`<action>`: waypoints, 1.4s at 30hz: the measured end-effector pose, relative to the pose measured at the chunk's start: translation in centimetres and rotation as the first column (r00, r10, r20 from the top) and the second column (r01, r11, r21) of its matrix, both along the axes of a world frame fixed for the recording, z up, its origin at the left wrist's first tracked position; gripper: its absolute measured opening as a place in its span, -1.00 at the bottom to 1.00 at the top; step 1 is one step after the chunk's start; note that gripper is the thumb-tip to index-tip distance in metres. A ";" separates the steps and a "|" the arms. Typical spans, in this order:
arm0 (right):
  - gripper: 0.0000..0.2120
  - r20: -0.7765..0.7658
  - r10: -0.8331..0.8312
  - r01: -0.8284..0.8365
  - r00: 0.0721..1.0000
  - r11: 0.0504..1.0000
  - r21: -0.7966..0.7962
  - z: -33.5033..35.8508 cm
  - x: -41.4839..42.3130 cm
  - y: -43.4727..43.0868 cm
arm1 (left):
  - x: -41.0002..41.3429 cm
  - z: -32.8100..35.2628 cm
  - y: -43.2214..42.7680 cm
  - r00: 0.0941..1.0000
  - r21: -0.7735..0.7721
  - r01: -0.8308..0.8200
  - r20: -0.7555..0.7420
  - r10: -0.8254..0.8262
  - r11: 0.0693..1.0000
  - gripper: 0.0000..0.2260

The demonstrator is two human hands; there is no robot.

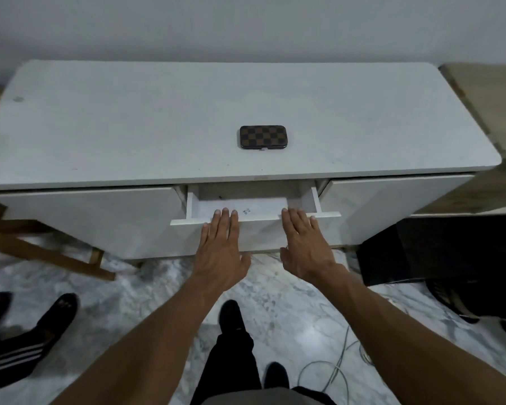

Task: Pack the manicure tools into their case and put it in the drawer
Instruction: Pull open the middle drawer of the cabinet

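Observation:
The manicure case (262, 137), brown and black checkered, lies closed on the white cabinet top (129, 121), near the middle. Below it the centre drawer (330, 214) stands partly pulled out, with a sheet of paper (257, 207) inside. My left hand (221, 247) and my right hand (306, 244) lie flat against the drawer front with straight fingers, fingertips at its top edge. Neither hand holds anything. No loose manicure tools are in view.
A wooden frame (41, 247) leans at the cabinet's lower left. A black box (438, 249) stands on the floor at the right, with grey cables (339, 366) near it. Another person's feet in dark shoes (59, 311) are at the left. A wooden table (491, 92) adjoins on the right.

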State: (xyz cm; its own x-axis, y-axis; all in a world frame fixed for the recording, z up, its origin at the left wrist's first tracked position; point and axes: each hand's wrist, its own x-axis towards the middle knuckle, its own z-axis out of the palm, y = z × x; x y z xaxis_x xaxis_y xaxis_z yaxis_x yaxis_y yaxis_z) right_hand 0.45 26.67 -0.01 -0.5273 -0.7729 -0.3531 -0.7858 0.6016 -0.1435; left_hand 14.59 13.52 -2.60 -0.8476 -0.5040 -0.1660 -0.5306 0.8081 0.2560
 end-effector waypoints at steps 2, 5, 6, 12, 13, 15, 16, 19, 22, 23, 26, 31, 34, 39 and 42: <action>-0.20 0.000 0.000 0.000 1.000 1.000 0.008 0.0 1.7 1.6 | 1.7 0.0 2.0 1.000 0.007 -0.011 0.013 0.011 1.000 -0.16; -0.15 0.016 -0.010 0.010 1.000 1.000 0.020 -0.1 4.1 4.0 | 3.7 0.2 4.6 0.996 0.018 -0.033 0.081 0.032 0.999 -0.14; -0.14 0.024 -0.010 0.010 1.000 1.000 0.023 -0.1 4.7 4.7 | 4.2 0.4 5.3 0.994 0.018 -0.042 0.106 0.039 0.999 -0.13; -0.14 0.067 0.007 -0.010 0.998 0.998 0.054 0.4 7.1 7.2 | 6.6 1.1 7.7 0.984 0.074 -0.057 0.172 0.044 0.996 -0.13; -0.14 0.069 0.006 -0.010 0.998 0.998 0.054 0.5 7.3 7.5 | 6.8 1.2 8.0 0.984 0.090 -0.063 0.174 0.046 0.994 -0.13; -0.14 0.078 -0.007 0.003 0.997 0.999 0.053 0.6 7.9 8.1 | 7.3 1.2 8.5 0.985 0.110 -0.064 0.165 0.045 0.992 -0.13; -0.15 0.077 -0.013 0.009 0.997 0.999 0.050 0.6 8.2 8.3 | 7.6 1.1 8.8 0.986 0.109 -0.056 0.160 0.039 0.992 -0.13; -0.16 0.097 -0.032 0.027 0.995 0.998 0.053 0.8 8.6 8.6 | 8.0 1.3 9.0 0.986 0.135 -0.047 0.162 0.024 0.990 -0.13; -0.17 0.114 -0.049 0.044 0.992 0.998 0.047 1.0 8.5 8.3 | 8.0 1.6 8.5 0.984 0.175 -0.039 0.178 0.008 0.984 -0.14; -0.17 0.121 -0.055 0.050 0.991 0.998 0.048 1.0 8.5 8.2 | 8.0 1.5 8.4 0.984 0.183 -0.034 0.177 0.001 0.983 -0.13; -0.17 0.119 -0.068 0.061 0.991 0.996 0.063 0.7 8.7 8.2 | 8.2 1.2 8.4 0.985 0.182 -0.033 0.173 0.001 0.983 -0.10; -0.16 0.099 -0.054 0.046 0.994 0.995 0.090 0.4 8.6 8.1 | 8.4 1.5 8.1 0.981 0.184 -0.002 0.191 -0.034 0.983 -0.10; -0.15 0.071 -0.053 0.045 0.996 0.993 0.107 0.0 8.7 8.2 | 8.5 1.7 8.0 0.978 0.194 0.010 0.203 -0.050 0.981 -0.10; -0.17 0.054 -0.082 0.075 0.995 0.989 0.125 0.2 9.3 7.6 | 8.6 2.0 7.7 0.972 0.172 0.060 0.216 -0.097 0.983 -0.16; -0.20 0.063 -0.101 0.091 0.993 0.985 0.149 0.3 9.0 7.3 | 8.4 2.6 7.1 0.969 0.175 0.071 0.222 -0.109 0.982 -0.26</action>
State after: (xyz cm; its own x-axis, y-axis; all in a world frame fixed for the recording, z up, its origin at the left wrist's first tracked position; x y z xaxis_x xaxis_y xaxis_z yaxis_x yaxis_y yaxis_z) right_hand 9.48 33.97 0.26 -0.5664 -0.6575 -0.4969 -0.7145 0.6922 -0.1014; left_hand 23.04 20.64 0.01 -0.8175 -0.3767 -0.4357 -0.5177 0.8122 0.2691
